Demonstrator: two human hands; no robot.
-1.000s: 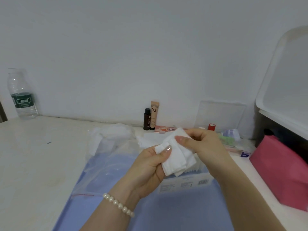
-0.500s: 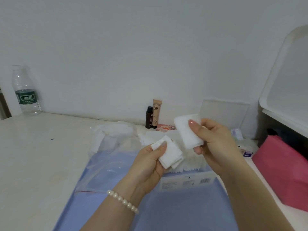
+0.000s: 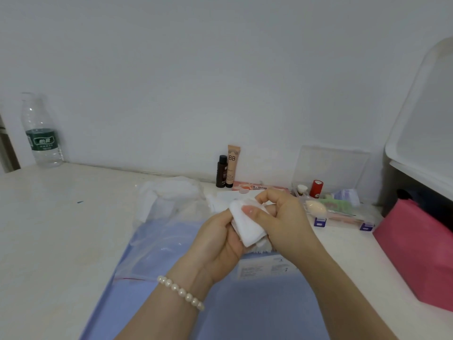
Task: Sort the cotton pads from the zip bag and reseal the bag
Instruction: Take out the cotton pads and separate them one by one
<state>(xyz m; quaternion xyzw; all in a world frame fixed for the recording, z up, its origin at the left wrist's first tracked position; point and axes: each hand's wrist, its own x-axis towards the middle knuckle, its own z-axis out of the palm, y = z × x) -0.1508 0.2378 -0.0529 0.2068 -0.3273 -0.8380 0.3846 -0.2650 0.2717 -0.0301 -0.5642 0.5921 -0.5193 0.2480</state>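
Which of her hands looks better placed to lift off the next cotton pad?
Probably the right hand: its thumb lies on top of the cotton pads, which the left hand cradles from below, so the left is busy supporting them.

"BB" reads on beige tube (image 3: 233, 165) by wall. Water bottle (image 3: 41, 133) w/ green label, print too blurred; box (image 3: 263, 267) print too small.

Home vanity counter, BB cream tube (image 3: 233, 165)
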